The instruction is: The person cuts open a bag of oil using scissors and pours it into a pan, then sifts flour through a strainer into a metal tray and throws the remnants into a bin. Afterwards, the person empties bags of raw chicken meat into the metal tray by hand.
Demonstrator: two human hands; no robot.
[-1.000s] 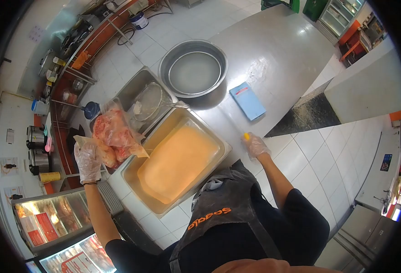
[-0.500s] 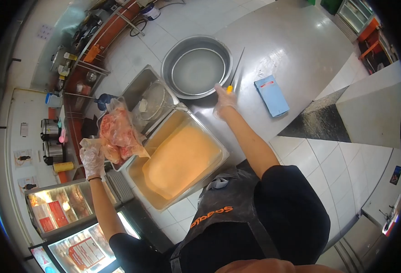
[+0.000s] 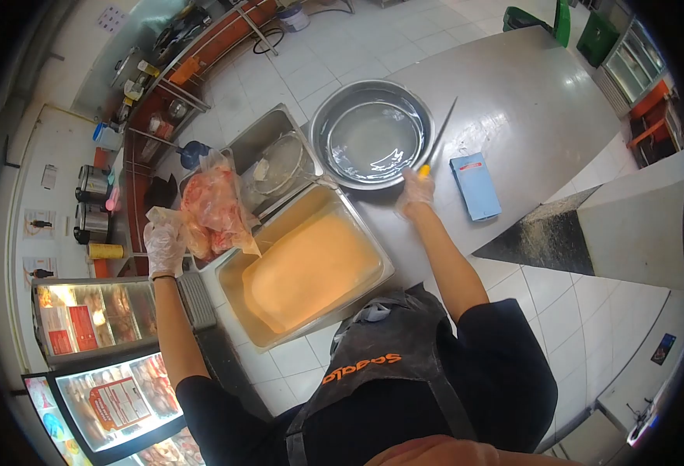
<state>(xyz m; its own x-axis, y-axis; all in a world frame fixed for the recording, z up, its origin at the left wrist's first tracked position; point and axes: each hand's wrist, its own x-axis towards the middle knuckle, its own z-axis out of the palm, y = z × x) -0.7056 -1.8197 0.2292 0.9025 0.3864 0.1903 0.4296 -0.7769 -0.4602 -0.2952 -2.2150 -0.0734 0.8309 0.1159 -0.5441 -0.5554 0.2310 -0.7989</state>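
My gloved left hand (image 3: 165, 243) is closed on the gathered end of a clear plastic bag of raw meat (image 3: 216, 206), which lies at the left end of the table. In my gloved right hand (image 3: 416, 193) is a knife (image 3: 443, 133) with a yellow handle, its long thin blade pointing away from me. That hand is beside the near right rim of a round metal basin (image 3: 316, 147) holding clear liquid with ripples. Closer to me stands a deep metal pan (image 3: 237, 273) with orange-tan powder. A blue box (image 3: 475, 186) lies right of my right hand.
Behind the bag is another metal pan (image 3: 258, 128) with a round sieve (image 3: 281, 165) in it. The steel table (image 3: 528, 93) extends to the far right. Lit display cases (image 3: 117, 404) stand at lower left, and green bins (image 3: 563, 23) at the far end.
The camera view has shifted, so the basin, knife and box appear further right and lower. Ripples now show in the basin's liquid. Both hands keep their hold.
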